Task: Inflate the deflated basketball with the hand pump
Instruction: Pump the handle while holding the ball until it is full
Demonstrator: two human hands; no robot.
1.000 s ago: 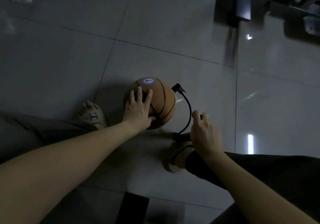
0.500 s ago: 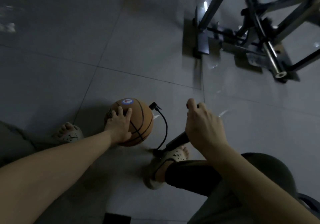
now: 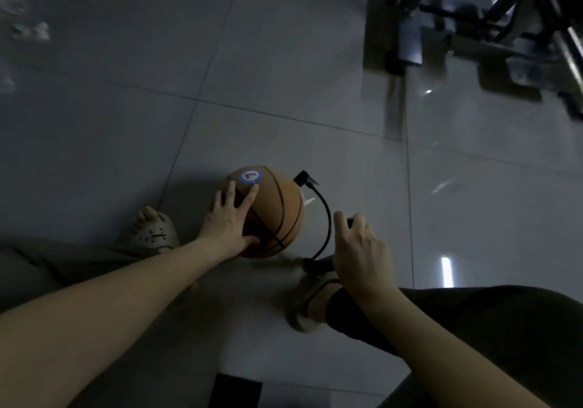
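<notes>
Left hand [image 3: 232,221] flat, fingers spread, pins basketball [image 3: 279,215] on the floor [image 3: 284,92], right hand [image 3: 362,256] wrapped round hand pump [image 3: 319,263] top; ball probably light, soft, roll-prone, so press from above.

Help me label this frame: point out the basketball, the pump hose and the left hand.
basketball [image 3: 273,205]: head view, bare orange panel.
pump hose [image 3: 329,218]: head view, middle of its curve.
left hand [image 3: 227,223]: head view, back of the hand.

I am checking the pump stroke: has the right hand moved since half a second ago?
Yes. The right hand, gripping the pump handle, has come down toward the pump base, closing the gap.
</notes>
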